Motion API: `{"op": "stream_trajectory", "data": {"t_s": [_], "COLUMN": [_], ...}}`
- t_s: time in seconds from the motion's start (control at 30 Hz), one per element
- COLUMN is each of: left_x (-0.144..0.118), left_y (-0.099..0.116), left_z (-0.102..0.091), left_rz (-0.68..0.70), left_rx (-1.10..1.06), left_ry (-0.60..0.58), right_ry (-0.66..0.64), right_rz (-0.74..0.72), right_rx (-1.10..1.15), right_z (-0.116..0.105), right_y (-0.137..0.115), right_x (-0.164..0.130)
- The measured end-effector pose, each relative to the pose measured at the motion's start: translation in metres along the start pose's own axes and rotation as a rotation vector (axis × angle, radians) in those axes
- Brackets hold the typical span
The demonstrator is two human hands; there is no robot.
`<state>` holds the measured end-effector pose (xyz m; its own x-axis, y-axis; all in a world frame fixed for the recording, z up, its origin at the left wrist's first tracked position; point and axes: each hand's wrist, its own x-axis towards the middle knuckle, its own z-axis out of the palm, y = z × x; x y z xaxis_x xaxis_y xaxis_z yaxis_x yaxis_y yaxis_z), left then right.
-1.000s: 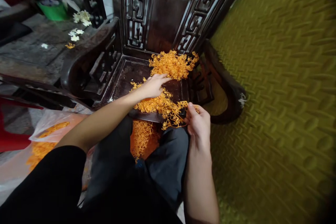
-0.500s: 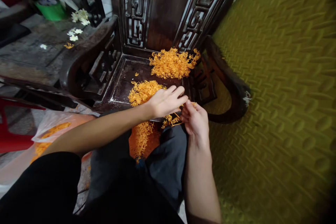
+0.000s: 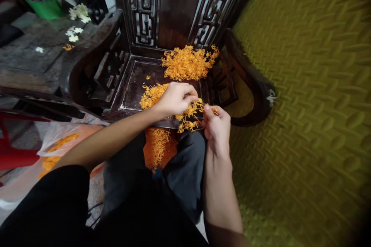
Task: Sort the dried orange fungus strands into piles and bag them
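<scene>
Both sets of fingers pinch into one tangle of orange strands (image 3: 193, 114) at the seat's front edge: my left hand (image 3: 175, 98) curls over it, my right hand (image 3: 216, 127) grips from beside. Farther back on the carved chair (image 3: 136, 81) lies a second orange heap (image 3: 187, 63).

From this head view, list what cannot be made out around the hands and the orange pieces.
- Left hand: its fingertips curl under, so its grip is hidden.
- Near heap of orange pieces: partly covered by that hand.
- Right hand: pinches orange strands; how many is too fine to count.
- Orange pieces below the seat: partly hidden by the seat edge and legs.
- Carved chair: its back is cut off by the top edge.
</scene>
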<state>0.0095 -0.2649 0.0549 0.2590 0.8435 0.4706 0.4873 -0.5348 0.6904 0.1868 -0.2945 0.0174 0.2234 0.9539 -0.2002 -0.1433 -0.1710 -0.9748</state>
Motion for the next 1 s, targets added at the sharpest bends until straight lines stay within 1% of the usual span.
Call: {"op": "stream_trajectory", "data": {"t_s": [0.07,0.1,0.17,0.2,0.23,0.3,0.37,0.4,0.47,0.5,0.57,0.63,0.67,0.7,0.73,0.77,0.8,0.87,0.9,0.93,1.0], "left_x": [0.008,0.012,0.018,0.019,0.020,0.021,0.020,0.019,0.018,0.017,0.017,0.017,0.016,0.015,0.013,0.010,0.007,-0.003,-0.007,-0.011,-0.014], "left_y": [-0.009,-0.016,-0.034,-0.045,-0.056,-0.076,-0.090,-0.096,-0.104,-0.107,-0.110,-0.105,-0.100,-0.092,-0.081,-0.070,-0.057,-0.035,-0.026,-0.020,-0.015], "left_z": [-0.007,-0.011,-0.020,-0.023,-0.025,-0.021,-0.013,-0.009,-0.004,-0.004,-0.009,-0.016,-0.018,-0.018,-0.016,-0.011,-0.004,0.013,0.021,0.028,0.035], "left_rz": [-0.128,-0.185,-0.287,-0.333,-0.380,-0.492,-0.594,-0.628,-0.649,-0.636,-0.561,-0.436,-0.364,-0.293,-0.231,-0.186,-0.156,-0.180,-0.194,-0.203,-0.210], "left_rx": [-0.123,-0.159,-0.182,-0.165,-0.129,-0.076,-0.121,-0.169,-0.215,-0.178,0.001,0.232,0.320,0.367,0.359,0.298,0.192,-0.053,-0.116,-0.145,-0.148], "left_ry": [0.104,0.181,0.333,0.375,0.361,0.239,0.101,0.058,0.020,0.013,-0.016,-0.038,-0.037,-0.038,-0.053,-0.081,-0.144,-0.293,-0.344,-0.361,-0.344], "right_ry": [0.052,0.081,0.105,0.088,0.055,0.002,-0.026,-0.030,-0.034,-0.036,-0.037,-0.040,-0.044,-0.052,-0.064,-0.079,-0.099,-0.156,-0.187,-0.215,-0.254], "right_rz": [-0.009,-0.017,-0.031,-0.028,-0.021,-0.009,-0.002,-0.005,-0.013,-0.017,-0.023,-0.019,-0.013,-0.003,0.006,0.014,0.020,0.032,0.035,0.035,0.038], "right_rx": [0.006,0.012,0.041,0.063,0.084,0.118,0.140,0.145,0.152,0.154,0.157,0.165,0.177,0.193,0.210,0.226,0.241,0.262,0.270,0.278,0.291], "right_z": [-0.003,-0.005,-0.009,-0.010,-0.011,-0.011,-0.011,-0.011,-0.011,-0.012,-0.013,-0.014,-0.014,-0.014,-0.014,-0.014,-0.014,-0.014,-0.014,-0.014,-0.013], "right_y": [0.000,0.000,-0.001,-0.001,-0.002,-0.003,-0.004,-0.004,-0.005,-0.005,-0.006,-0.007,-0.008,-0.008,-0.009,-0.010,-0.010,-0.011,-0.012,-0.012,-0.012], "right_x": [0.000,0.000,-0.001,-0.001,-0.001,-0.002,-0.003,-0.004,-0.005,-0.006,-0.006,-0.006,-0.006,-0.006,-0.006,-0.005,-0.005,-0.005,-0.005,-0.005,-0.006]}}
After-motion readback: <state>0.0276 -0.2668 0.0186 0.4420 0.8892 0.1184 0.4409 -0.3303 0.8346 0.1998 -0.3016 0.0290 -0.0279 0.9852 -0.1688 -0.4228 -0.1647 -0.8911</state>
